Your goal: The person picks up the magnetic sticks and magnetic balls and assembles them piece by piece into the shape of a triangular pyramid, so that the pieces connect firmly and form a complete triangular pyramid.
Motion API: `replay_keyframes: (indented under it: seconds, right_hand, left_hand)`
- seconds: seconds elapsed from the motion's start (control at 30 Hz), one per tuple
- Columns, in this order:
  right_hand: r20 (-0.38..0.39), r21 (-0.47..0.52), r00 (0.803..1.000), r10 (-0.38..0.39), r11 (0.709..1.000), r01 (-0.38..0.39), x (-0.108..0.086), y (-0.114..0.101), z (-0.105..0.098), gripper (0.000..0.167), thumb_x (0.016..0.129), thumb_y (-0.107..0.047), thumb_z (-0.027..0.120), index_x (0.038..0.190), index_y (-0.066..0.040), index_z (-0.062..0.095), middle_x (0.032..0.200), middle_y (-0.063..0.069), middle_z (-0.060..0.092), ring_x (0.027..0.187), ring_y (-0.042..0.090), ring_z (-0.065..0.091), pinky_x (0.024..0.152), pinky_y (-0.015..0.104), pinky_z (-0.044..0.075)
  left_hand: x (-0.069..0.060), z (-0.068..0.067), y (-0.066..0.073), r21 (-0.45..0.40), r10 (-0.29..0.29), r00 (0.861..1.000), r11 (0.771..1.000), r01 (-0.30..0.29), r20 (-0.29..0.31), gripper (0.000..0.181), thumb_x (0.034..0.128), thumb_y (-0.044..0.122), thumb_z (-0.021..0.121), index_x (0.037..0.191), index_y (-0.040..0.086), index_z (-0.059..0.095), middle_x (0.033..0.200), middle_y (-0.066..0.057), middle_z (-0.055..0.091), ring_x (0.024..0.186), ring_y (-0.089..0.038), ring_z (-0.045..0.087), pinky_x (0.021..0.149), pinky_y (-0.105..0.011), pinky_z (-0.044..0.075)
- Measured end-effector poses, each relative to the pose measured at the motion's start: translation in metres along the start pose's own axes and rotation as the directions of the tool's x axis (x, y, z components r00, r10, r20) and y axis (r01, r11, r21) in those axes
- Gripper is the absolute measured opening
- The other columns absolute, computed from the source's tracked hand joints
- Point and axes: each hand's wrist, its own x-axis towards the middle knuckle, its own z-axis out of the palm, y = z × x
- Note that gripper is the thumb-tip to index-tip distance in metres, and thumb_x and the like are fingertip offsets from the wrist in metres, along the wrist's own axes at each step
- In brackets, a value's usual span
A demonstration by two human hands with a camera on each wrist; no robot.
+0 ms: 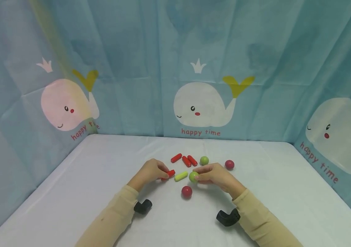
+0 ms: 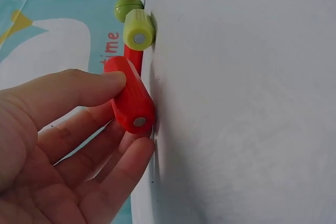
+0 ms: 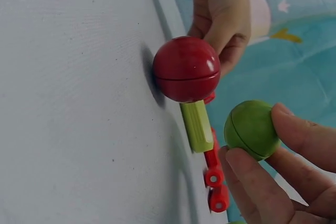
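Note:
Between thumb and fingers, my left hand (image 1: 152, 170) pinches a red rod (image 2: 131, 98) with a small metal disc in its end. My right hand (image 1: 217, 175) pinches a green ball (image 3: 253, 129) that has a seam around it. Between the two hands lies a yellow-green rod (image 1: 181, 176). A dark red ball (image 1: 186, 192) sits on the near side of that rod. Beyond the hands are a loose red rod (image 1: 176, 157) and a pair of red rods side by side (image 1: 189, 161). Another green ball (image 1: 204, 160) rests right of them.
A second dark red ball (image 1: 229, 164) lies beyond the right hand. Everything rests on a white-covered table (image 1: 101, 192). A blue whale-print curtain (image 1: 138, 103) rises along the back and sides. A black fitting (image 1: 228, 218) sits at the right wrist, another (image 1: 143, 207) at the left.

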Motion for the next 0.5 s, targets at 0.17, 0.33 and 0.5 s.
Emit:
replay_keyframes:
  seconds: [0.17, 0.33, 0.5]
  right_hand:
    - [-0.026, -0.038, 1.000, -0.013, 0.999, 0.012, 0.001, 0.000, 0.002, 0.036, 0.086, -0.020, 0.077, 0.118, -0.007, 0.073, 0.111, 0.006, 0.075, 0.092, 0.009, 0.068, 0.090, 0.031, 0.055]
    - [-0.058, -0.052, 0.998, -0.022, 0.998, 0.019, 0.001, -0.001, 0.002, 0.035, 0.085, -0.020, 0.078, 0.117, -0.006, 0.073, 0.113, 0.008, 0.074, 0.095, 0.010, 0.067, 0.094, 0.036, 0.054]
    - [-0.078, -0.056, 0.997, -0.003, 0.998, -0.002, -0.001, 0.000, 0.003, 0.035, 0.086, -0.021, 0.078, 0.117, -0.007, 0.073, 0.114, 0.008, 0.074, 0.097, 0.011, 0.067, 0.097, 0.040, 0.053]
  left_hand:
    - [-0.003, -0.001, 0.001, -0.011, 0.025, 0.999, 1.000, -0.026, -0.026, 0.012, 0.0822, 0.018, 0.079, 0.094, 0.017, 0.077, 0.096, -0.001, 0.068, 0.087, -0.020, 0.059, 0.072, -0.029, 0.055]
    - [-0.005, -0.004, 0.007, 0.000, 0.120, 0.992, 0.993, -0.121, -0.037, 0.012, 0.0822, 0.016, 0.079, 0.094, 0.019, 0.078, 0.096, 0.001, 0.070, 0.089, -0.017, 0.060, 0.074, -0.030, 0.054]
    - [-0.005, -0.001, 0.011, 0.004, 0.176, 0.984, 0.984, -0.176, -0.007, 0.013, 0.0818, 0.015, 0.080, 0.094, 0.019, 0.078, 0.093, 0.003, 0.072, 0.089, -0.015, 0.061, 0.080, -0.032, 0.055]
